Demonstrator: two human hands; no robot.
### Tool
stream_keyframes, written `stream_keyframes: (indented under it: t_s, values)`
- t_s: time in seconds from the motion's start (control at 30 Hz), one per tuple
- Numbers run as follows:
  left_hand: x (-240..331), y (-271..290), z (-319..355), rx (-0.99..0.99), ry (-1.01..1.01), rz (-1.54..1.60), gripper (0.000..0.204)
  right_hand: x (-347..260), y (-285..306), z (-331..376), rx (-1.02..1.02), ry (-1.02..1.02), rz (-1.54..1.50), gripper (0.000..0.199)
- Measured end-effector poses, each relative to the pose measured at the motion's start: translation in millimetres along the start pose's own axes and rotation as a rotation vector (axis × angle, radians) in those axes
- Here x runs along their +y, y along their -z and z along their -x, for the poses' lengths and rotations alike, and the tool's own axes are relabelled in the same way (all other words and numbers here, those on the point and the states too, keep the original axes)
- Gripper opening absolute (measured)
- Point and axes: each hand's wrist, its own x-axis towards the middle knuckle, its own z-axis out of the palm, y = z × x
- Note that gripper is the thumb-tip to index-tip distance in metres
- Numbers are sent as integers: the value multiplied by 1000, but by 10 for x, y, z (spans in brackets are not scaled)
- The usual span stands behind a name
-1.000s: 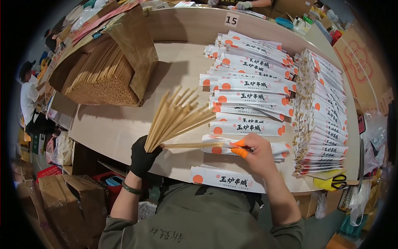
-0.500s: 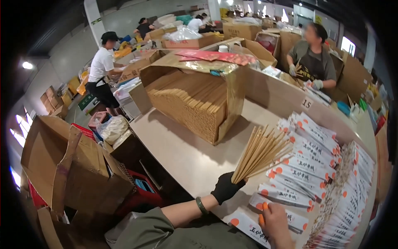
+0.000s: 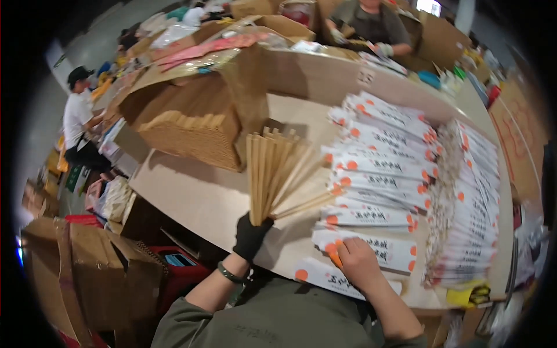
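My left hand, in a black glove, is closed round the lower ends of a fanned bundle of wooden chopsticks. The sticks stand up and spread toward the right. My right hand is bare apart from orange covers on its fingertips. Its curled fingers rest at the left part of a white paper chopstick sleeve; whether they pinch it is hidden. Nearer to me lies another white sleeve, partly under my right wrist. Rows of white sleeves with orange dots stretch away beyond the hand.
An open carton packed with chopsticks stands at the back left of the table. Another stack of sleeves runs along the right, near a yellow item. Cardboard boxes crowd the left. Co-workers stand beyond the partition.
My view has turned down and to the right, so the scene shifts left and up. The left hand still grips the chopsticks, now more upright. My right hand stays by the sleeves.
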Motion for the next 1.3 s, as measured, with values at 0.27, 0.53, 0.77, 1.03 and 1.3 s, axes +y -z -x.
stream_keyframes:
  t_s: [0.27,0.53,0.77,1.03,1.3]
  values:
    - [-74,88,50,-70,47,-32,14,-33,59,23,4,-13,-27,25]
    - [-83,164,105,-240,182,0,23,0,-53,62,99,-88,-108,18]
    - [-66,205,94,-292,207,-82,20,76,-57,72,210,-251,-296,15]
    - [-81,311,36,-323,5,-106,11,128,195,10,92,-826,-1151,10]
    - [242,431,-90,-345,-244,-390,17,122,211,42,149,-456,-649,14]
